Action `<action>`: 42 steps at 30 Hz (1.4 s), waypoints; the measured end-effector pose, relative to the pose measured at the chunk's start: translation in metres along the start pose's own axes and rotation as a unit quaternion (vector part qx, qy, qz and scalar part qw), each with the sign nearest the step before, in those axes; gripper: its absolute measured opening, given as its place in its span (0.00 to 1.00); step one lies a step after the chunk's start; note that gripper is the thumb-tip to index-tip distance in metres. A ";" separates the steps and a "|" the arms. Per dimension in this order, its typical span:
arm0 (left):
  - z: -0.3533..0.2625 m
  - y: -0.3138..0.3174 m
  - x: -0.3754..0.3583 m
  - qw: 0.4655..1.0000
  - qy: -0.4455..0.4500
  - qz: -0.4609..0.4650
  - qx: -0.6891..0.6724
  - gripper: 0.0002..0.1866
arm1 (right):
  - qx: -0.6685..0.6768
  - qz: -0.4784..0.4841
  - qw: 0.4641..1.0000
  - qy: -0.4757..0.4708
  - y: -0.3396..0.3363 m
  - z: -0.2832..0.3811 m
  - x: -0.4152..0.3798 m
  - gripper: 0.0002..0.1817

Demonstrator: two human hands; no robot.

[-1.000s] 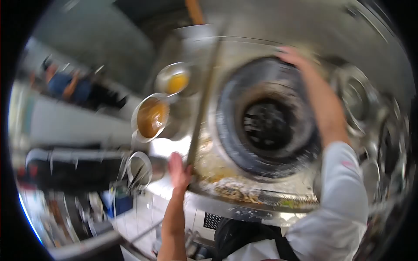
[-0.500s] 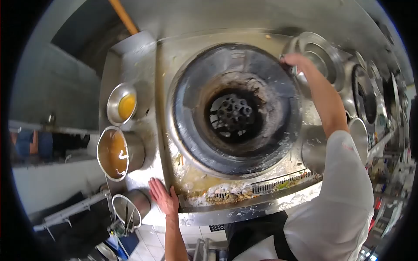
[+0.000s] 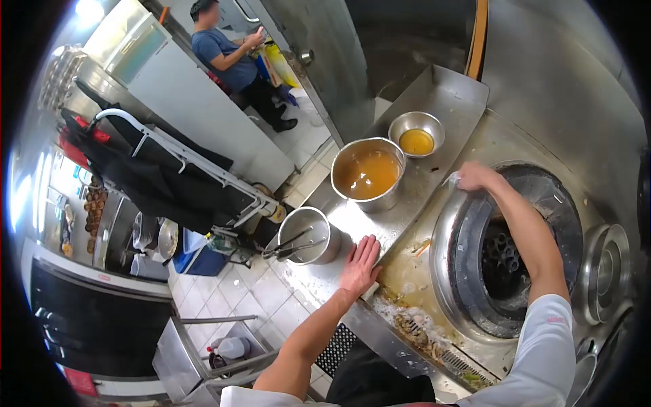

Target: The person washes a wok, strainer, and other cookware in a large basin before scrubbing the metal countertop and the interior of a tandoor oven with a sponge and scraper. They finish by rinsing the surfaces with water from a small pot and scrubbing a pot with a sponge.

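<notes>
My left hand lies flat on the steel counter, fingers spread, just right of a metal pot with tongs in it. My right hand is closed at the upper left rim of the round wok burner; a small pale thing shows at its fingers, too small to name. Beyond my left hand stand a larger pot of orange-brown liquid and a small bowl of yellow liquid. Food scraps and foam lie along the front grate.
A person in a blue shirt stands in the doorway at the upper left, holding a phone. Stacked metal pans are at the right. Black cloth hangs on a white rack, and a steel cart stands at the lower left.
The view has turned left. My right hand has moved from the burner's right side, by the pans, across to its left rim. My left hand stays flat on the counter.
</notes>
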State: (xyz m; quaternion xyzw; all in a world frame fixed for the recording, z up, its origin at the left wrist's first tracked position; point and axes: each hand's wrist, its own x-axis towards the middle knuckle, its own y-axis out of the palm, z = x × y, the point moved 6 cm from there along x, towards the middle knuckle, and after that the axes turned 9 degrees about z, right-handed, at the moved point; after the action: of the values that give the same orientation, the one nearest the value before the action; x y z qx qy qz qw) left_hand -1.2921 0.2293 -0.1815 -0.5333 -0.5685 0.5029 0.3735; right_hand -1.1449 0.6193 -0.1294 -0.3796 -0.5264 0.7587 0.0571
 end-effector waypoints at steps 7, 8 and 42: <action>0.008 -0.005 -0.003 1.000 0.018 -0.017 -0.010 0.39 | 0.184 -0.163 0.963 0.111 -0.023 -0.179 -0.059 0.14; 0.006 -0.002 -0.005 0.999 0.024 -0.024 -0.007 0.39 | 0.221 -0.164 0.957 0.088 -0.021 -0.144 -0.076 0.12; -0.020 0.015 0.004 0.995 0.057 -0.029 0.071 0.38 | 0.364 -0.281 0.790 0.406 0.177 -0.275 -0.432 0.24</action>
State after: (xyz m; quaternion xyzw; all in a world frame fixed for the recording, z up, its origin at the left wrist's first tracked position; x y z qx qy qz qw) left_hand -1.2701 0.2359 -0.1920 -0.5169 -0.5243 0.4994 0.4566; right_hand -0.6098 0.5396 -0.0996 -0.4390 -0.2231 0.6207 0.6102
